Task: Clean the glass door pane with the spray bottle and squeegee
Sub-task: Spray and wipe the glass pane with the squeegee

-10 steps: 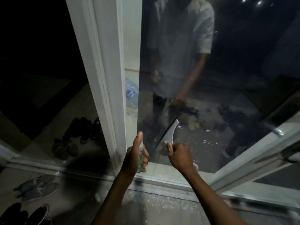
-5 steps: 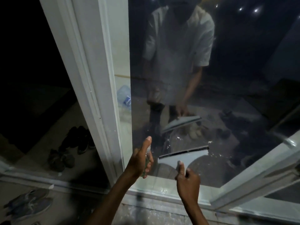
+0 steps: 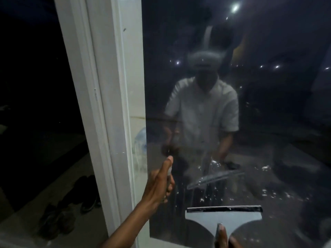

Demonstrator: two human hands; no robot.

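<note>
The dark glass door pane (image 3: 268,122) fills the right of the view and reflects a person in a light shirt. My left hand (image 3: 159,183) grips a small spray bottle (image 3: 169,171), thumb on top, close to the pane's left edge. My right hand (image 3: 223,238) is mostly cut off at the bottom edge and holds the handle of a white squeegee (image 3: 223,216). Its black blade lies level against the lower glass. White droplets speckle the pane above and right of the blade.
A white door frame (image 3: 107,104) runs down the left of the pane. Several dark shoes (image 3: 71,208) lie on the floor outside at lower left. The left of the view is dark.
The view has tilted upward. My right hand turned the squeegee from upright to level on the glass. My left hand keeps the spray bottle raised near the frame.
</note>
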